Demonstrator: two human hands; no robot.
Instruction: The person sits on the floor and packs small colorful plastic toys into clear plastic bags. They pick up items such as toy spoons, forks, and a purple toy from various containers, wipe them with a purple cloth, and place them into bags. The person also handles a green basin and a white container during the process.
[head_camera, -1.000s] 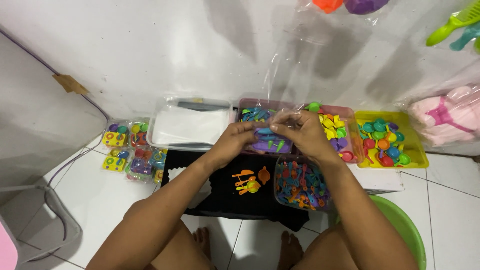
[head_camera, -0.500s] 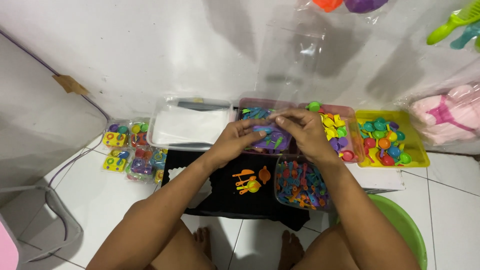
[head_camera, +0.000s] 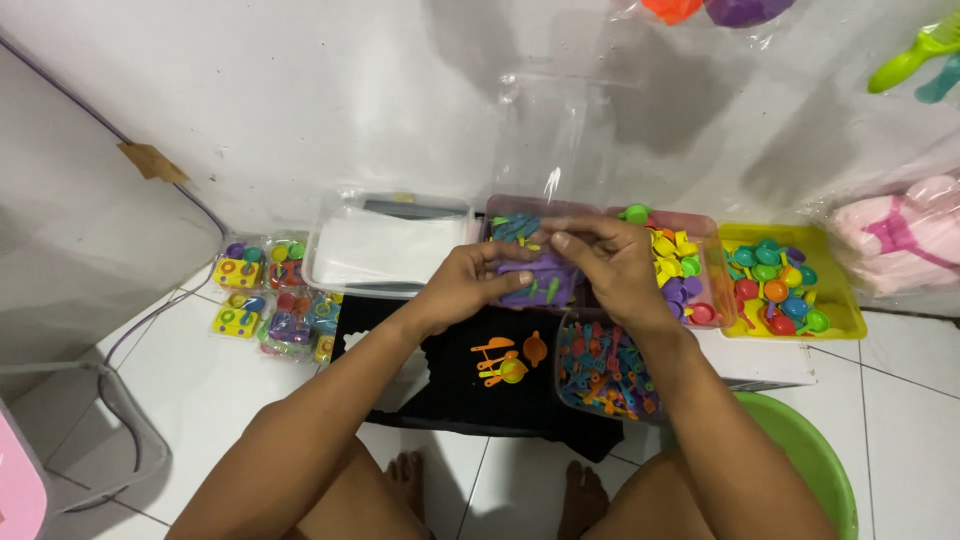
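Small sealed toy packets (head_camera: 268, 297) lie left on the floor; a yellow tray (head_camera: 838, 300) sits right. Both hands meet mid-frame: left hand (head_camera: 468, 283) and right hand (head_camera: 610, 262) each grip a purple piece (head_camera: 530, 272) over the pink-rimmed box (head_camera: 545, 206)

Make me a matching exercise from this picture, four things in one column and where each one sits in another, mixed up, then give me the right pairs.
Things:
1. yellow tray of round toy pieces
2. green basin
3. orange toy utensils
4. packed toy sets

Places:
A. on the black cloth, below the hands
B. far left on the floor, beside the clear lidded box
C. far right of the row along the wall
D. bottom right, by the person's right forearm

Pairs: 1-C, 2-D, 3-A, 4-B
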